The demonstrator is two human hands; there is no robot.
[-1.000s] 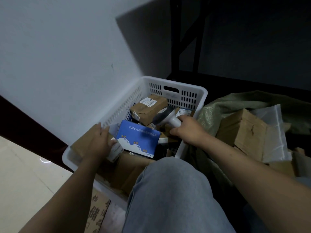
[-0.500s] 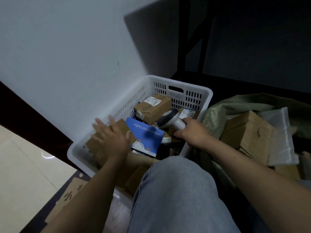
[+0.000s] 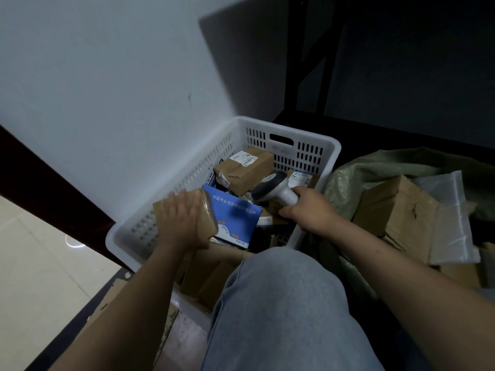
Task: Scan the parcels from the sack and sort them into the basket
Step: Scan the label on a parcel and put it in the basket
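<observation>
A white slotted basket stands against the wall, holding several parcels. My left hand lies flat on a brown cardboard parcel at the basket's left side, fingers fairly straight across its top. That parcel overlaps a blue printed box. Behind them sits a taped brown parcel with a white label. My right hand grips the handle of a white barcode scanner, whose dark head is over the basket's middle. The green woven sack lies open on the right.
Inside the sack are a large cardboard parcel and a clear plastic bag. My knee in light jeans covers the basket's near edge. Flattened cardboard lies on the floor. A dark metal shelf frame stands behind.
My left hand released the brown parcel in the basket, lifted with spread fingers, then came down flat on it. The parcel now leans over the blue box. The scanner hand barely moved.
</observation>
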